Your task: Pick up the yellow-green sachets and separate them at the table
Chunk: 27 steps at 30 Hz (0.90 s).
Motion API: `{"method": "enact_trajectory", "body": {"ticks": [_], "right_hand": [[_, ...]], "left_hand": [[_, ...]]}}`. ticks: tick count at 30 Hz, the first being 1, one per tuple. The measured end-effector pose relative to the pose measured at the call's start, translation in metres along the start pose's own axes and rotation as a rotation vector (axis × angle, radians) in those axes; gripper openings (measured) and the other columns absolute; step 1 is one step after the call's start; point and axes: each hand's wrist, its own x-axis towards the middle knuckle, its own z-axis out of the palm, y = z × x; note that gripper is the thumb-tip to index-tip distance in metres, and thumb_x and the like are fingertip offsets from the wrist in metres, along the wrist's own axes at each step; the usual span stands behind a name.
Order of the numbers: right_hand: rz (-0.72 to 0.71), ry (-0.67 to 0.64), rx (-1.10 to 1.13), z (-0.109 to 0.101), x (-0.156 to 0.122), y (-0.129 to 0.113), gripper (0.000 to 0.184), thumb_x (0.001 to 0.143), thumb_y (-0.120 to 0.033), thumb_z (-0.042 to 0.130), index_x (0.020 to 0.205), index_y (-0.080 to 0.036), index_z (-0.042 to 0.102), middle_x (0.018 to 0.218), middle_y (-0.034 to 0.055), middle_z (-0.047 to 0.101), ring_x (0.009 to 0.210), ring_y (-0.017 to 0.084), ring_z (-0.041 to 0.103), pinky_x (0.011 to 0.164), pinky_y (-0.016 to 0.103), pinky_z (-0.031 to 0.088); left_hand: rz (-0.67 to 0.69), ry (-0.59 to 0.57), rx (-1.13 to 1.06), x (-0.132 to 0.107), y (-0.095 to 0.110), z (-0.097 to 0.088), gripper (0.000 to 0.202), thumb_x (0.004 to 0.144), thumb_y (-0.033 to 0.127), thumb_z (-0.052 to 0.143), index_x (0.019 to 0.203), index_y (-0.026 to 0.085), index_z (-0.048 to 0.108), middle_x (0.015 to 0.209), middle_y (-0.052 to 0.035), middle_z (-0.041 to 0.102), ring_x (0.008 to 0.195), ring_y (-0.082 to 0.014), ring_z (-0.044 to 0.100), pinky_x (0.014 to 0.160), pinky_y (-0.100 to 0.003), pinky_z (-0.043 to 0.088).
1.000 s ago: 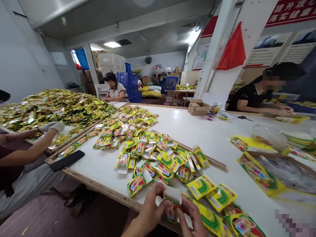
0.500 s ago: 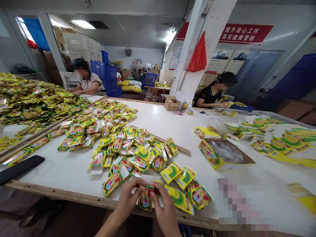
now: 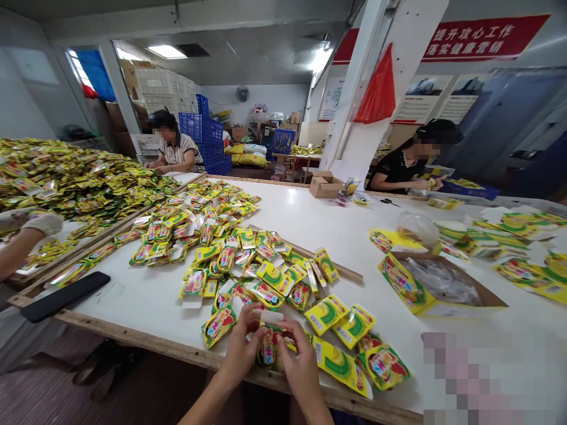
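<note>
- White tabletop (image 3: 345, 230) fills a busy packing room, strewn with yellow-green packets (image 3: 230, 248).
- Left hand (image 3: 241, 348) and right hand (image 3: 301, 369) meet at the near edge; fingers of both pinch one small folded carton (image 3: 269, 345) between them.
- Flat cartons (image 3: 341, 366) lie just right of the fingers.
- Open box (image 3: 443, 283) sits farther right.
- Black phone (image 3: 64, 295) lies well left.

- Both hands, the left hand (image 3: 241, 348) and the right hand (image 3: 301, 369), are seen bare, without gloves
- No sleeves are seen on the forearms; no rings or watch can be made out
</note>
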Motion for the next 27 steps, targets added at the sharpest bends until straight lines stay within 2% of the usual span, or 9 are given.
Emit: {"method": "enact_trajectory", "body": {"ticks": [1,3,5,7,10,19,27], "right_hand": [[0.003,0.028,0.017,0.001,0.0,0.0,0.025,0.086,-0.024,0.056,0.111,-0.02,0.059,0.109,0.0099,0.065,0.094,0.022,0.066,0.078,0.032,0.057],[-0.005,0.047,0.027,0.002,0.0,-0.001,0.033,0.087,-0.025,0.055,0.12,-0.021,0.056,0.107,0.009,0.066,0.095,0.022,0.065,0.079,0.033,0.056],[-0.048,0.003,0.002,0.001,0.001,-0.002,0.028,0.087,-0.026,0.055,0.114,-0.022,0.061,0.105,0.0084,0.066,0.096,0.022,0.064,0.082,0.034,0.055],[-0.091,-0.05,-0.036,-0.001,0.003,-0.004,0.02,0.087,-0.028,0.056,0.102,-0.023,0.067,0.104,0.0082,0.065,0.098,0.024,0.063,0.084,0.036,0.054],[-0.101,-0.049,-0.051,-0.003,0.005,-0.004,0.019,0.086,-0.033,0.059,0.098,-0.023,0.069,0.103,0.0085,0.065,0.099,0.025,0.062,0.083,0.037,0.054],[-0.053,0.022,-0.076,-0.001,0.018,-0.014,0.025,0.088,-0.042,0.056,0.086,-0.021,0.068,0.082,0.0055,0.07,0.074,0.021,0.066,0.065,0.028,0.054],[-0.037,-0.023,-0.083,-0.002,0.012,-0.011,0.026,0.09,-0.041,0.054,0.09,-0.02,0.069,0.087,0.0065,0.069,0.079,0.02,0.065,0.067,0.028,0.054]], "left_hand": [[-0.002,0.002,-0.011,0.0,0.001,0.0,0.035,0.087,0.027,0.057,0.121,0.021,0.054,0.108,-0.0074,0.068,0.092,-0.0197,0.065,0.081,-0.034,0.052],[0.02,-0.013,0.024,0.001,0.004,0.0,0.027,0.087,0.026,0.057,0.113,0.019,0.06,0.104,-0.0076,0.069,0.094,-0.0206,0.065,0.084,-0.034,0.051],[0.058,-0.023,0.082,0.002,0.007,-0.002,0.016,0.086,0.027,0.059,0.097,0.018,0.066,0.099,-0.0075,0.07,0.094,-0.0215,0.064,0.085,-0.034,0.049],[0.086,-0.014,0.111,0.001,0.01,-0.003,0.013,0.084,0.028,0.062,0.089,0.017,0.067,0.095,-0.007,0.07,0.093,-0.0216,0.064,0.085,-0.033,0.049],[0.096,0.023,0.124,0.0,0.01,-0.001,0.013,0.084,0.028,0.062,0.087,0.016,0.067,0.091,-0.0067,0.07,0.088,-0.0204,0.064,0.082,-0.031,0.049],[0.05,0.053,0.174,0.006,0.013,0.004,0.015,0.083,0.031,0.062,0.085,0.017,0.068,0.081,-0.0046,0.07,0.078,-0.0185,0.062,0.073,-0.028,0.047],[0.002,0.008,-0.012,0.007,0.002,0.0,0.021,0.082,0.036,0.064,0.081,0.015,0.068,0.078,-0.0046,0.068,0.075,-0.0179,0.061,0.071,-0.027,0.048]]}}
